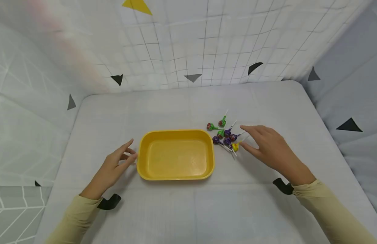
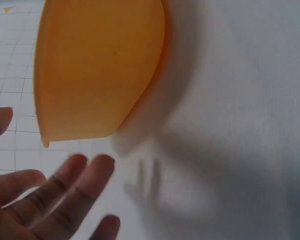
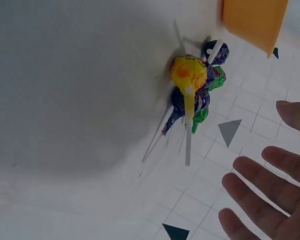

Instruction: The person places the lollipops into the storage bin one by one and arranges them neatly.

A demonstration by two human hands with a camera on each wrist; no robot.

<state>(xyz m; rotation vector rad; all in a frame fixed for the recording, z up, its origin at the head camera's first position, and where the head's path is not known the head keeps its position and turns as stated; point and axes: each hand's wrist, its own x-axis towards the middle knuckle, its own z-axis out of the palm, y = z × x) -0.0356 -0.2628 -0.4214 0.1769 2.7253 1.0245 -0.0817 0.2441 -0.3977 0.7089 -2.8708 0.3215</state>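
Note:
A yellow tray (image 1: 176, 175) lies in the middle of the white table, with nothing in it. Just off its right end sits a small heap of wrapped lollipops, purple, green and one yellow lollipop (image 3: 188, 75), their white sticks pointing various ways. My left hand (image 1: 113, 167) is beside the tray's left end, fingers loosely extended and holding nothing; in the left wrist view its fingertips (image 2: 104, 165) are apart from the tray wall. My right hand (image 1: 269, 149) hovers right of the lollipops, thumb and fingers spread, nothing between them. In the right wrist view, a gap separates it from the sticks.
White cloth covers the table (image 1: 176, 213). Behind it hangs a white sheet with a grid (image 1: 188, 44) and dark triangular marks. More white cloth hangs at both sides. A black strap piece (image 1: 110, 202) shows at the left wrist, another (image 1: 283, 186) at the right.

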